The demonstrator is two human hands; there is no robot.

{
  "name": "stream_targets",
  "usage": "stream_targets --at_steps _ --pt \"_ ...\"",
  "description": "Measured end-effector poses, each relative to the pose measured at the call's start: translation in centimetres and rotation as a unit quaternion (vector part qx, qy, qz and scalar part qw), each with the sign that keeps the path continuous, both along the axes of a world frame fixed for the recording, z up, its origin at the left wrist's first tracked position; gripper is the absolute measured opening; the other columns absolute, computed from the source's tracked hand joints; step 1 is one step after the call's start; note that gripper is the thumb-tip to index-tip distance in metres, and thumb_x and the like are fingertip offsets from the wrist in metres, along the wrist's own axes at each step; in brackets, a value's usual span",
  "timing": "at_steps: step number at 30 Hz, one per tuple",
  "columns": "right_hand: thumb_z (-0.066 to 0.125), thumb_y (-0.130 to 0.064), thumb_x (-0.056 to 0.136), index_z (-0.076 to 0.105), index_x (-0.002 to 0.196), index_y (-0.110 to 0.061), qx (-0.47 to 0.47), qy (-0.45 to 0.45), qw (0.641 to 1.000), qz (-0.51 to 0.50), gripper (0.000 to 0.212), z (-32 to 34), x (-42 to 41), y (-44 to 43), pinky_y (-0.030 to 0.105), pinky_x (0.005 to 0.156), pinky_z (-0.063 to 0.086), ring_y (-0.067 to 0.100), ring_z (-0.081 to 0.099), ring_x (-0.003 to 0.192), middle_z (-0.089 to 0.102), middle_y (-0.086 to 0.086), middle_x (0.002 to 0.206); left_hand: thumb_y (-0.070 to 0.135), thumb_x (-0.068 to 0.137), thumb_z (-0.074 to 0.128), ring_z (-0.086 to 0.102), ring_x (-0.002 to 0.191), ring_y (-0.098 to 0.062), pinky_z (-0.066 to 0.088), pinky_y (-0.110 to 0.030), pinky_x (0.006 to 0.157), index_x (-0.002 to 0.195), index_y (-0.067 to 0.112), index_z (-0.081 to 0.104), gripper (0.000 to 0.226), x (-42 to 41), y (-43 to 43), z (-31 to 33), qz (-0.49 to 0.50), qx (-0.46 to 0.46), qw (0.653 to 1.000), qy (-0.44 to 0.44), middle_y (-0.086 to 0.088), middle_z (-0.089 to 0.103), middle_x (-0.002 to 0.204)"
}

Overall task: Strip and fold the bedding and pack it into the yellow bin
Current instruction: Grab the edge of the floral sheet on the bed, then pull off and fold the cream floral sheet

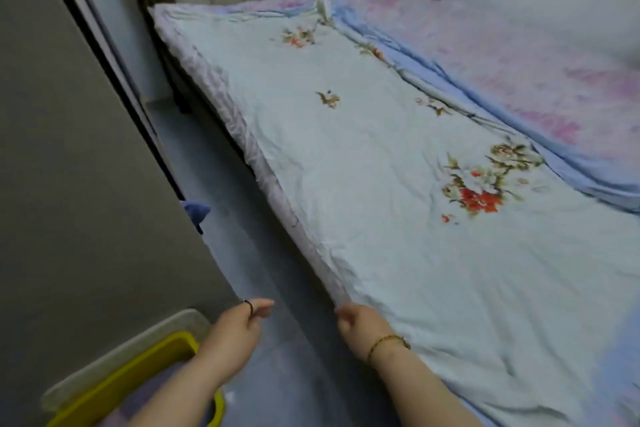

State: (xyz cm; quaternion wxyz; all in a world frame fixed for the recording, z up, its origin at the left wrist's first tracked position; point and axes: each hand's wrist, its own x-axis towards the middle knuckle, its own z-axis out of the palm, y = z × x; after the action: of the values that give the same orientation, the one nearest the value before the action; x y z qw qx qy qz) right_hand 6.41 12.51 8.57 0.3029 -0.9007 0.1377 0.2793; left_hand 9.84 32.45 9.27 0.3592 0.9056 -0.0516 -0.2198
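**Right hand on the quilt's near corner, left hand free**

A pale quilt (pixel 363 156) printed with flower sprays lies flat along the left half of the bed, reaching from the headboard end down to the near edge. Its left border follows the side of the mattress.

The right hand (pixel 360 324), with a bracelet (pixel 384 343) at the wrist, is at the quilt's near left corner. Its fingers are curled round the edge of the cloth there.

The left hand (pixel 239 322) wears 1 ring (pixel 247 305) and hangs over the floor (pixel 277 288), just left of that corner and apart from the quilt. Its fingers are loosely bent and nothing shows in them. The 2 hands are near each other but do not touch.

To the right of the quilt a rumpled blue sheet (pixel 485 104) runs alongside it, and past that a pink blanket (pixel 502 55) covers the rest of the bed.

The yellow bin (pixel 138 369) stands on the floor at the lower left, under the left forearm and beside a grey wall (pixel 69 149), well apart from the quilt. Something pale purple lies inside it, too blurred to tell what it is.
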Motion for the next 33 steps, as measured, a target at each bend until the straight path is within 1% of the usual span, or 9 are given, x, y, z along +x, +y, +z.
stream_targets --at_steps 3,6,15,19,22,26,28,31,33 --pt "0.041 -0.018 0.095 0.05 0.131 -0.019 -0.017 0.006 0.995 -0.094 0.037 0.7 -5.4 -5.6 0.016 0.097 0.031 0.015 0.048 0.125 0.053 0.001 0.136 0.002 0.094 0.04 0.051 0.122 -0.015 0.034 -0.018 0.099 0.127 0.014 0.053 0.038 -2.0 -7.5 0.8 -0.088 -0.002 0.996 0.015 -0.003 0.056 0.13" --pt "0.042 -0.022 0.095 0.04 0.138 -0.021 -0.025 0.039 0.987 -0.153 0.043 -0.4 -10.7 -9.9 0.017 0.101 0.03 0.015 0.042 0.13 0.045 -0.001 0.142 0.014 0.095 0.043 0.045 0.128 -0.013 0.032 -0.018 0.103 0.136 0.022 0.044 0.042 -4.8 -13.4 -0.1 -0.194 0.037 0.98 0.018 0.004 0.048 0.139" --pt "0.04 -0.039 0.095 -0.009 0.148 -0.025 -0.149 0.135 0.963 -0.182 0.074 -3.9 -16.9 -18.7 0.042 0.116 -0.002 0.022 -0.007 0.145 -0.016 0.003 0.156 0.031 0.092 0.047 0.027 0.139 -0.012 0.02 -0.022 0.112 0.148 0.027 0.012 0.066 -9.4 -23.8 -4.4 -0.386 0.176 0.906 0.009 0.007 0.017 0.155" --pt "0.042 -0.031 0.094 -0.011 0.148 -0.021 -0.126 0.129 0.959 -0.218 0.077 -5.6 -17.9 -22.4 0.039 0.116 0.004 0.018 0.015 0.142 0.015 0.001 0.154 0.037 0.092 0.046 0.015 0.143 -0.008 0.013 -0.02 0.113 0.149 0.024 0.002 0.073 -9.7 -27.6 -5.9 -0.448 0.206 0.87 0.01 0.004 0.006 0.157" --pt "0.04 -0.019 0.094 0.025 0.144 -0.022 -0.059 0.115 0.944 -0.302 0.053 -6.2 -18.6 -23.6 0.023 0.102 0.032 0.021 0.042 0.124 0.045 0.008 0.135 0.039 0.093 0.045 0.011 0.143 -0.008 0.009 -0.022 0.113 0.148 0.023 -0.004 0.076 -9.9 -29.5 -6.4 -0.479 0.23 0.847 0.003 0.004 0.003 0.157" --pt "0.047 -0.029 0.085 0.064 0.092 -0.019 0.065 0.007 0.908 -0.414 0.021 -5.7 -18.6 -24.2 0.008 0.074 0.035 0.012 0.05 0.102 0.058 -0.001 0.099 0.044 0.091 0.047 0.01 0.144 -0.008 0.004 -0.028 0.116 0.148 0.021 -0.006 0.082 -9.5 -31.9 -6.3 -0.507 0.243 0.827 -0.012 0.005 0.005 0.157" --pt "0.052 -0.031 0.078 0.048 0.067 -0.031 0.099 -0.079 0.887 -0.443 0.012 -4.5 -18.5 -24.5 0.002 0.072 0.033 -0.009 0.047 0.083 0.046 -0.013 0.08 0.042 0.088 0.049 0.024 0.14 -0.01 0.01 -0.027 0.114 0.149 0.023 0.009 0.075 -9.3 -32.9 -6.4 -0.509 0.226 0.83 -0.031 0.004 0.025 0.152" --pt "0.056 0.001 0.084 0.047 0.074 -0.03 0.147 -0.147 0.858 -0.47 0.034 -2.6 -19.1 -25.0 0.0 0.073 0.036 -0.021 0.048 0.082 0.049 -0.006 0.088 0.042 0.075 0.04 0.052 0.118 -0.019 0.035 -0.022 0.09 0.128 0.026 0.048 0.056 -8.9 -33.9 -5.9 -0.497 0.178 0.849 -0.034 0.003 0.06 0.126" --pt "0.058 0.001 0.084 0.049 0.082 -0.029 0.177 -0.159 0.845 -0.478 0.032 -1.7 -19.4 -25.2 0.001 0.071 0.039 -0.016 0.052 0.078 0.053 0.0 0.1 0.038 0.07 0.038 0.057 0.107 -0.022 0.034 -0.023 0.068 0.101 0.028 0.059 0.039 -8.5 -33.9 -5.2 -0.484 0.134 0.865 0.001 0.003 0.067 0.104"
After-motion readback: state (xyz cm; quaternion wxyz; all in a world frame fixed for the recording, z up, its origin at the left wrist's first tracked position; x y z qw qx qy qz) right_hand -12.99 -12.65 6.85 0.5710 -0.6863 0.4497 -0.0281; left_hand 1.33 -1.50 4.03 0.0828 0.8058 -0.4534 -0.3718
